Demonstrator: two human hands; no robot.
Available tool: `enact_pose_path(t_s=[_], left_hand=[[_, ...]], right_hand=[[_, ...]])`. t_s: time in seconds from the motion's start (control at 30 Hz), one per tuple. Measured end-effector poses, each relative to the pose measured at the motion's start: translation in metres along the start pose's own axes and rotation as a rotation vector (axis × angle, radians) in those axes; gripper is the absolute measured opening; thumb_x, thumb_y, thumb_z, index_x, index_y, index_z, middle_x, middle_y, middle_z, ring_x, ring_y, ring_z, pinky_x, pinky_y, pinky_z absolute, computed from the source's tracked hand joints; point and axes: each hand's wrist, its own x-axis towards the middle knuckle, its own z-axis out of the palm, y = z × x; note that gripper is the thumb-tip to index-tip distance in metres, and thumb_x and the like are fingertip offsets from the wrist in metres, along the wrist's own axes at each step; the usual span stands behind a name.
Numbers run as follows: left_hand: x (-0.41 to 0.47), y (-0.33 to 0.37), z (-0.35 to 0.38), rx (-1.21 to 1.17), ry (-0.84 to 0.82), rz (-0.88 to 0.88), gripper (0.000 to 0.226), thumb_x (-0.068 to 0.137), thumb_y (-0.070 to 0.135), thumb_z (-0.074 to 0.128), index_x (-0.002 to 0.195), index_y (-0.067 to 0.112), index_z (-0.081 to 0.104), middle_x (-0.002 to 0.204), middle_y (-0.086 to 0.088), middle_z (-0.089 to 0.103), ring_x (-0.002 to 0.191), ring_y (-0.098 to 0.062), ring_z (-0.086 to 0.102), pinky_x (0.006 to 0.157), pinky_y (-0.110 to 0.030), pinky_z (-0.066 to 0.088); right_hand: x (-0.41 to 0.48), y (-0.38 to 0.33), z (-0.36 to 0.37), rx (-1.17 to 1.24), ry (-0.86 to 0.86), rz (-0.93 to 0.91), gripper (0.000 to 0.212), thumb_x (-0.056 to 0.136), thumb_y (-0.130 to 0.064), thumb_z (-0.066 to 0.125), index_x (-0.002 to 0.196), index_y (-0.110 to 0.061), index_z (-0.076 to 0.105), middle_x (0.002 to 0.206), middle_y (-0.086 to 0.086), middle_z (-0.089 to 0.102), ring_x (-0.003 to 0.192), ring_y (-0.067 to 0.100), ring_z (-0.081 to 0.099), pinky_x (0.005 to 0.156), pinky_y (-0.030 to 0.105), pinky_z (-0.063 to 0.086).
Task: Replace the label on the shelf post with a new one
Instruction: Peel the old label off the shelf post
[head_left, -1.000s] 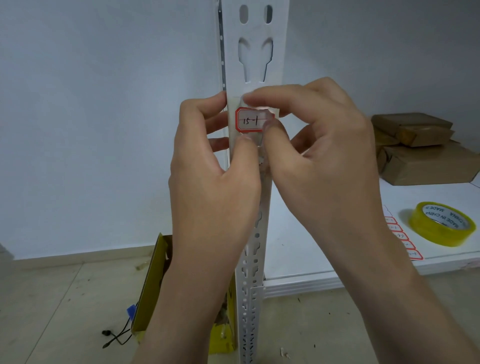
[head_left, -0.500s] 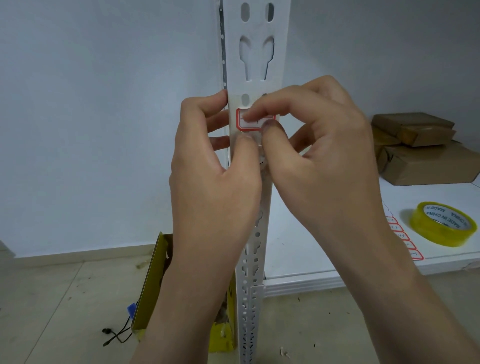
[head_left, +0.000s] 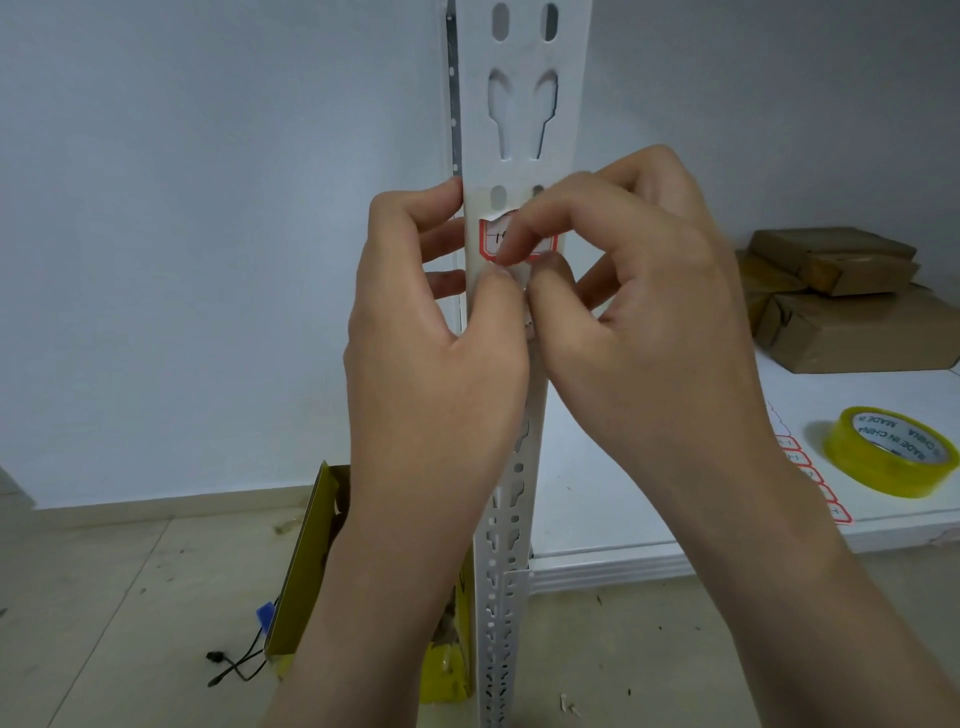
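A white perforated shelf post (head_left: 522, 104) stands upright in the middle. A white label with a red border (head_left: 490, 238) and handwriting sticks to its front face; its top edge looks slightly lifted. My left hand (head_left: 431, 353) wraps the post from the left, thumb on the front just below the label. My right hand (head_left: 649, 312) comes from the right, its index fingertip across the label's middle and its thumb just under it, pinching the label. Most of the label is hidden by the finger.
On the white shelf board (head_left: 623, 519) to the right lie a yellow tape roll (head_left: 891, 452), a sheet of red-bordered labels (head_left: 810, 473) and brown wrapped parcels (head_left: 852, 301). A yellow box (head_left: 306, 566) and a black cable (head_left: 234, 665) sit on the floor at the left.
My right index finger has slid down from the label's top edge onto its middle, hiding the writing. The label's top edge now looks lifted. My left hand has stayed put.
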Motion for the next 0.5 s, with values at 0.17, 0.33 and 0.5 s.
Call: enact_pose_path(t_s=[0.17,0.33,0.5], left_hand=[[0.0002,-0.0019,0.0000,0.004,0.001,0.010,0.031,0.097,0.018,0.061,0.124,0.032,0.056,0.115,0.021,0.066,0.101,0.003,0.065,0.079,-0.010,0.053],[0.0013,-0.0019,-0.0008,0.034,0.003,0.022,0.034,0.097,0.021,0.063,0.128,0.031,0.055,0.117,0.020,0.066,0.101,-0.001,0.065,0.079,-0.016,0.057],[0.0065,-0.0071,-0.0029,0.134,0.159,0.189,0.035,0.095,0.028,0.068,0.128,0.026,0.056,0.120,0.008,0.065,0.097,-0.009,0.068,0.067,-0.013,0.055]], right_hand=[[-0.0009,-0.0001,0.0016,-0.034,-0.006,-0.011,0.021,0.091,-0.024,0.061,0.102,-0.038,0.072,0.105,-0.005,0.051,0.082,0.011,0.059,0.062,0.036,0.056],[0.0010,-0.0002,-0.0018,-0.020,0.006,-0.006,0.029,0.091,-0.023,0.058,0.112,-0.040,0.069,0.107,-0.004,0.058,0.092,0.010,0.060,0.065,0.030,0.057],[0.0011,0.0040,-0.0027,0.084,0.088,0.014,0.026,0.092,-0.017,0.057,0.111,-0.031,0.071,0.103,-0.010,0.067,0.077,-0.001,0.059,0.059,0.018,0.046]])
